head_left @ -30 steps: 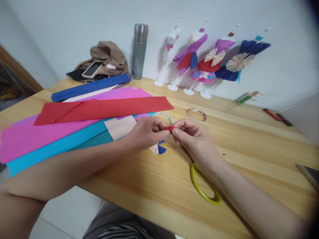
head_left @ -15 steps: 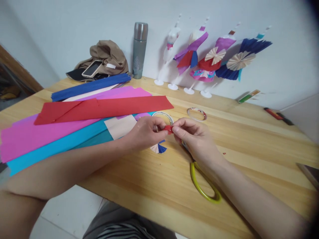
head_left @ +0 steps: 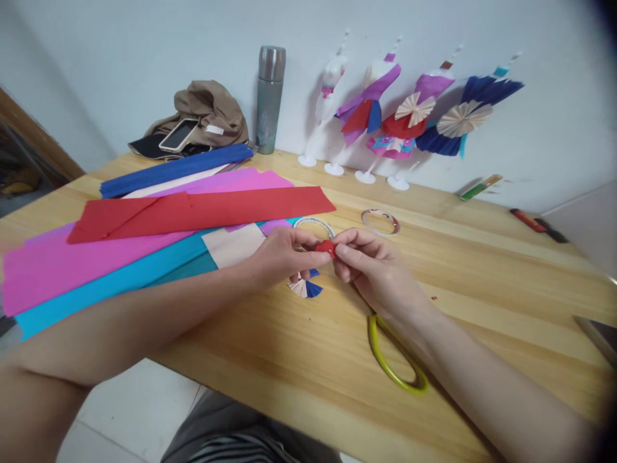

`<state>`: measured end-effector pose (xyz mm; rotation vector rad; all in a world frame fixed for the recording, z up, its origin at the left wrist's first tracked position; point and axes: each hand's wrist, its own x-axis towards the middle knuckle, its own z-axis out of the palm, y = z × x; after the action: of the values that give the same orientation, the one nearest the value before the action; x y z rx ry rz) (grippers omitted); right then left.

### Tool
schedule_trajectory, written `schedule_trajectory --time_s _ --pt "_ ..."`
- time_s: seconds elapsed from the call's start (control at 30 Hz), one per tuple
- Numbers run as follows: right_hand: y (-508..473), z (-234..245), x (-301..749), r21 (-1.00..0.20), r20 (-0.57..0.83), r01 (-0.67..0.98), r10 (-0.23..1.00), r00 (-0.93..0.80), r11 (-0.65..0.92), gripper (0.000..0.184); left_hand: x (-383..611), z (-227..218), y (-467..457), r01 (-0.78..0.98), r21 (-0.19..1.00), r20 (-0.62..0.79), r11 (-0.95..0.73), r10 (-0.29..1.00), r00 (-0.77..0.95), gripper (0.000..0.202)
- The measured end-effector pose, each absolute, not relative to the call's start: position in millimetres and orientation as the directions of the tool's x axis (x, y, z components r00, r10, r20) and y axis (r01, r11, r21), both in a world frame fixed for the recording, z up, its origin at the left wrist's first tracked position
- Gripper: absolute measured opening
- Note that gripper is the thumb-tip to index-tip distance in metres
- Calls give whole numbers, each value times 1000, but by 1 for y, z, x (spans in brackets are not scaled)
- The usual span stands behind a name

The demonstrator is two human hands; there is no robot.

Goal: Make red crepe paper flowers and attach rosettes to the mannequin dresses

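Note:
A small piece of red crepe paper (head_left: 326, 247) is pinched between my two hands above the table. My left hand (head_left: 284, 254) grips its left side between thumb and fingers. On its right side, my right hand (head_left: 369, 257) holds it by thumb and fingertips. Just below lies a pleated paper fan (head_left: 308, 287) in cream and blue, partly covered by my left fingers. Yellow-handled scissors (head_left: 393, 360) rest under my right hand and forearm, their blades mostly hidden. Behind my hands sits a roll of tape (head_left: 314, 222), partly covered.
Crepe paper sheets, with a red strip (head_left: 207, 211) on top, spread across the left. Another tape ring (head_left: 380, 222) lies behind my right hand. Several dressed dress-form stands (head_left: 402, 125) line the wall, beside a thermos (head_left: 270, 103). A phone (head_left: 178, 134) rests by brown cloth (head_left: 207, 109).
The red paper has turned a little between my fingers, showing a broader, rounded face. My left thumb has slid slightly to the right across it.

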<state>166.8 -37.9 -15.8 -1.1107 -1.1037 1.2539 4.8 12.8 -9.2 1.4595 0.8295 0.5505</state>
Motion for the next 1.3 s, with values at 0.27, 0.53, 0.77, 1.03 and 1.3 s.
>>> schedule_trajectory --time_s 0.27,0.53,0.77,1.03,1.3 --pt "-38 -17 170 -997 61 -49 998 22 62 17 7 -13 10 123 984 37 -128 823 567 17" --pt "-38 -17 167 -995 88 46 994 70 85 16 5 -12 10 123 983 41 -138 810 586 16" --pt "-36 -20 168 -990 -29 -135 999 16 -26 28 4 -8 14 123 990 -128 66 772 623 23" --pt "-35 -20 168 -983 -63 -172 998 -9 -64 32 2 -7 16 108 989 -150 106 750 644 19" --pt "-37 -18 170 -998 27 -59 1000 -3 27 27 4 -8 14 145 988 -126 46 786 605 22"
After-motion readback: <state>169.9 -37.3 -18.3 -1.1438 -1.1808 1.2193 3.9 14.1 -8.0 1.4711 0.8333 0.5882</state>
